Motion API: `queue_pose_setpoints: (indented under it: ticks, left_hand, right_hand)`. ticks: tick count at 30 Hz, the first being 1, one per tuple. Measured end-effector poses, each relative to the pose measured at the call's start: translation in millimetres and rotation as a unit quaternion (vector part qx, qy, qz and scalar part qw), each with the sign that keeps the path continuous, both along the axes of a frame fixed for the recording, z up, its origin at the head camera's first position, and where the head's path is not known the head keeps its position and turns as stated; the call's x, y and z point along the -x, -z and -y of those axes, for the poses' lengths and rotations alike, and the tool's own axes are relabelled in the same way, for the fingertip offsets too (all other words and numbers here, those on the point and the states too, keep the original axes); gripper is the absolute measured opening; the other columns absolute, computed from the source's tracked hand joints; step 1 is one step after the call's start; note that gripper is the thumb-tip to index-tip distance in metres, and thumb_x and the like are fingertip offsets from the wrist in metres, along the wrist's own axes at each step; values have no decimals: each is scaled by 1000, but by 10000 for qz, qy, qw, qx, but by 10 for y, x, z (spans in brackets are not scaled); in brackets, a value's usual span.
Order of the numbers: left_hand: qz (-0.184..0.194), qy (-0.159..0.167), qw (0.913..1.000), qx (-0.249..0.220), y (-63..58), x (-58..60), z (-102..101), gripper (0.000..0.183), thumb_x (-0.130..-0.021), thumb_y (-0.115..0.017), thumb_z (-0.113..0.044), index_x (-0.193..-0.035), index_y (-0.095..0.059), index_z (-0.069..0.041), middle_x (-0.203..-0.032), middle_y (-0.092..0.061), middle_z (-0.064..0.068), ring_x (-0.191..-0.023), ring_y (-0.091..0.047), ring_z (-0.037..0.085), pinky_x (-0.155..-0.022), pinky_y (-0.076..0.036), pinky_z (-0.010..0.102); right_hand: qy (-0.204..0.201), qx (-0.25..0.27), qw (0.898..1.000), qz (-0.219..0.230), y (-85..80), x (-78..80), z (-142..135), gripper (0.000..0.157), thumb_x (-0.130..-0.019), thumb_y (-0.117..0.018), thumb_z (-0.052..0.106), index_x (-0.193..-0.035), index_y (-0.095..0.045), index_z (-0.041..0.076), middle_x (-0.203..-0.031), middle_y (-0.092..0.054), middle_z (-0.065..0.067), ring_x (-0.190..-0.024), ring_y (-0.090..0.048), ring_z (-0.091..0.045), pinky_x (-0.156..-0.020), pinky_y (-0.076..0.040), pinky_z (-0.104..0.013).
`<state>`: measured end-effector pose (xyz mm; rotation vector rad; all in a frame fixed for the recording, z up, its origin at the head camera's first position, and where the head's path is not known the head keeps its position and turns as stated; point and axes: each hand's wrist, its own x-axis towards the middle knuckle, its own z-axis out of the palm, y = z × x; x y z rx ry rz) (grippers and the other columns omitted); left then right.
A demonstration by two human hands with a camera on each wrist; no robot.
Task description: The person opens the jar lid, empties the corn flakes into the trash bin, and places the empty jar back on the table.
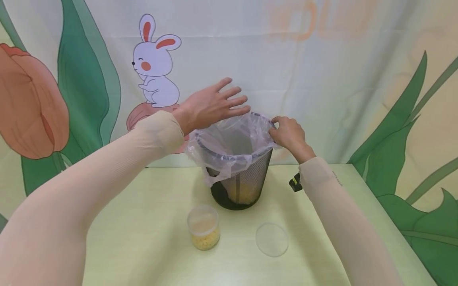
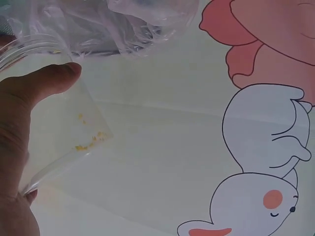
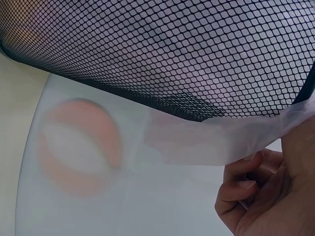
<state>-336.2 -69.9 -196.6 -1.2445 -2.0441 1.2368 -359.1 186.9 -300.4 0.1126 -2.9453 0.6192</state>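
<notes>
A clear plastic jar (image 2: 64, 108), tilted and with a few yellow crumbs inside, is gripped by my left hand (image 1: 216, 104), the thumb across its side. In the head view that hand is over the left rim of a black mesh wastebasket (image 1: 255, 172), fingers spread, and hides the jar. My right hand (image 1: 289, 134) grips the basket's right rim and the translucent bag (image 1: 223, 171) folded over it. From the right wrist, its curled fingers (image 3: 236, 191) show beside the bag's edge. Yellow bits show through the mesh at the basket's bottom.
A second clear jar (image 1: 204, 228), partly filled with yellow bits, stands on the pale table (image 1: 143, 238) before the basket. Right of it lies a clear round lid (image 1: 272, 239). A small black and yellow object (image 1: 295, 182) is by my right sleeve. A printed curtain (image 1: 322, 79) hangs behind.
</notes>
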Motion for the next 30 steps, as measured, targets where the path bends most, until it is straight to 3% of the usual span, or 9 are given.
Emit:
queue_pose_setpoints:
  ticks: [6,12,16,22,30]
  left_hand:
    - [186,-152,9987,-447,-51,-46,44,90,-86,-67,-14,-158,-13,-22,-163,-23,8,-149,-24,34,-122,-15,56]
    - [83,-23,9956,-933,-95,-93,82,88,-86,-67,-15,-157,-16,-21,-161,-25,9,-148,-26,34,-122,-17,55]
    - [93,57,9919,-1264,-120,-126,105,90,-85,-69,-16,-157,-17,-21,-161,-26,9,-147,-27,33,-122,-18,55]
    - [251,181,9826,-1830,-126,-168,115,97,-80,-76,-26,-157,-18,-20,-160,-29,9,-147,-27,32,-122,-17,53]
    - [415,271,9619,-2690,-70,-224,113,103,-76,-80,-39,-157,-20,-19,-160,-30,8,-146,-29,32,-121,-19,52]
  right_hand:
    - [-7,-48,10000,-83,7,12,-10,47,-96,-49,33,-137,-56,12,-107,-68,-15,-68,-55,-24,-50,-40,-31]
    - [-1,-36,9999,-111,-5,-13,-8,51,-97,-48,38,-139,-53,10,-123,-64,-18,-84,-59,-30,-62,-46,-37]
    - [-46,-23,9999,-103,-12,-28,-5,49,-97,-48,36,-138,-53,10,-112,-67,-17,-78,-58,-28,-58,-45,-36]
    - [-83,-14,9999,-119,-14,-24,1,45,-96,-47,29,-136,-56,11,-93,-66,-13,-64,-53,-23,-48,-38,-31]
    - [-42,-65,9999,-122,2,-34,3,46,-95,-45,27,-137,-55,10,-107,-68,-16,-69,-53,-25,-51,-38,-32]
